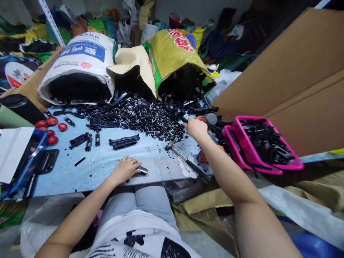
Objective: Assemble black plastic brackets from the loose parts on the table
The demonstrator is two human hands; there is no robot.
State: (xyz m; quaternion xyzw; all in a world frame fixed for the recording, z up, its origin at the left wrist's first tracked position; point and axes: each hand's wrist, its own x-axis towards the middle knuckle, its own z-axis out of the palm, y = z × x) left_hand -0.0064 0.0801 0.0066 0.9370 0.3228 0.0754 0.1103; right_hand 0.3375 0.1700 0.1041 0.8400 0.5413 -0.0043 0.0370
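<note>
A white shirt with black prints (139, 238) and pale gray trousers (152, 197) lie nearest, just below the near edge of a light blue tabletop (94, 166). Its surface is speckled with black crumbs, and flat gray patches (172, 168) cover part of the near edge.

The left hand (126, 169) rests there, fingers curled over a shiny metal tool (143, 170) whose end sticks out to the right. The right hand (196, 128) reaches farther out to the right edge of a pile of small black parts (139, 116) with light metal pins, in the far middle of the surface; whether it grips a piece cannot be told.

Black strips (124, 142) lie together on the near side of the pile. A hammer (185, 159) lies to the right, near a drill (211, 119) partly hidden by the right forearm. Red round fruits (52, 121) sit at the left, and pink baskets (286, 165) at the right, one filled with black pieces.

At the far side, a white sack (83, 53), a beige bag (134, 57) and a yellow sack (172, 50) lie with their mouths toward the pile. A tall cardboard sheet (290, 68) stands at right; beyond, the dim room is heaped with colored bags.
</note>
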